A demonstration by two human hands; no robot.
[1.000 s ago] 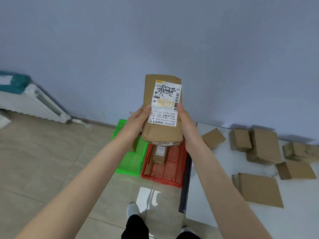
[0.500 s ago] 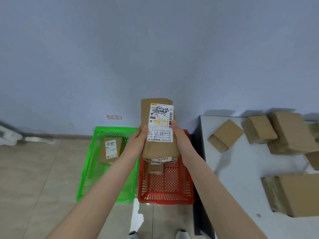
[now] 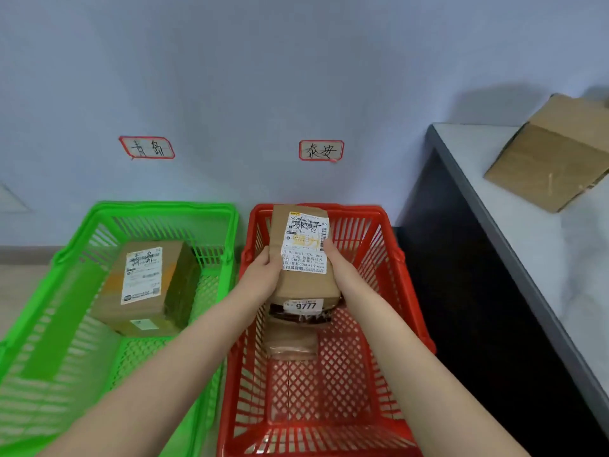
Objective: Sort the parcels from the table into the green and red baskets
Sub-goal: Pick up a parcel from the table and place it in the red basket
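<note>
I hold a brown parcel (image 3: 304, 282) with a white shipping label inside the red basket (image 3: 408, 291). My left hand (image 3: 263, 275) grips its left side and my right hand (image 3: 336, 262) grips its right side. Under it in the red basket lies another small brown parcel (image 3: 290, 341), partly hidden. The green basket (image 3: 75, 232) to the left holds one labelled brown box (image 3: 145, 288).
Two red-framed handwritten tags (image 3: 147, 147) (image 3: 321, 150) hang on the wall, one above each basket. The grey table (image 3: 540, 245) stands at the right with a brown parcel (image 3: 547, 156) on it. Both baskets sit on the floor against the wall.
My view has dropped and closed in on the baskets. Both hands have lowered the parcel from in front of the wall down into the red basket.
</note>
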